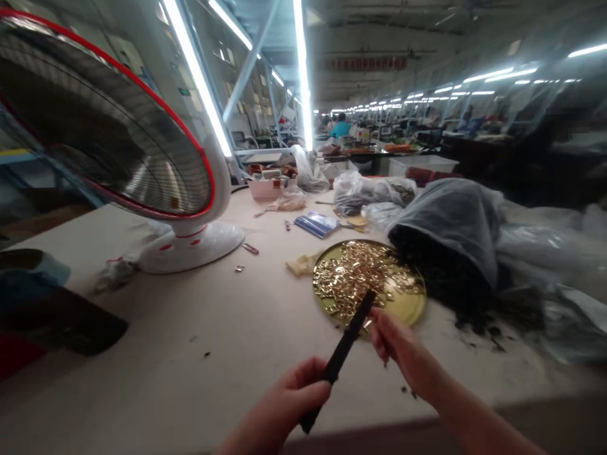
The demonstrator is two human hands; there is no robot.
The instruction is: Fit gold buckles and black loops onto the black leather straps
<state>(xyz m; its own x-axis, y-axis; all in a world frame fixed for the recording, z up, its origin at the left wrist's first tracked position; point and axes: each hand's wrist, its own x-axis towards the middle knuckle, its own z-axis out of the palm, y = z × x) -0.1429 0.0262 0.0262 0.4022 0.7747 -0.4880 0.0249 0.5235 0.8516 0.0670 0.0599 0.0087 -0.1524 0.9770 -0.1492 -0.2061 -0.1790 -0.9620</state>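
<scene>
A dark, flat strap-like strip (348, 344) slants up and away above the near table. Its lower part is gripped in my left hand (296, 401), thumb lying across it. Close to the strip's upper end is my right hand (396, 341), fingers bent together over the tray's near rim; whatever they hold, if anything, is too small to make out. Beneath and beyond lies a round gold tray (410, 306) with a heap of small shiny gold metal pieces (353, 272). Small black pieces (441, 278) spill from a clear plastic bag (455, 215) right of the tray.
A white fan with a red rim (208, 170) stands on the left of the table (165, 366). A blue-and-white packet (317, 224) lies behind the tray, near plastic bags (360, 189) and a pink container (265, 189). A person in blue (340, 128) is far back.
</scene>
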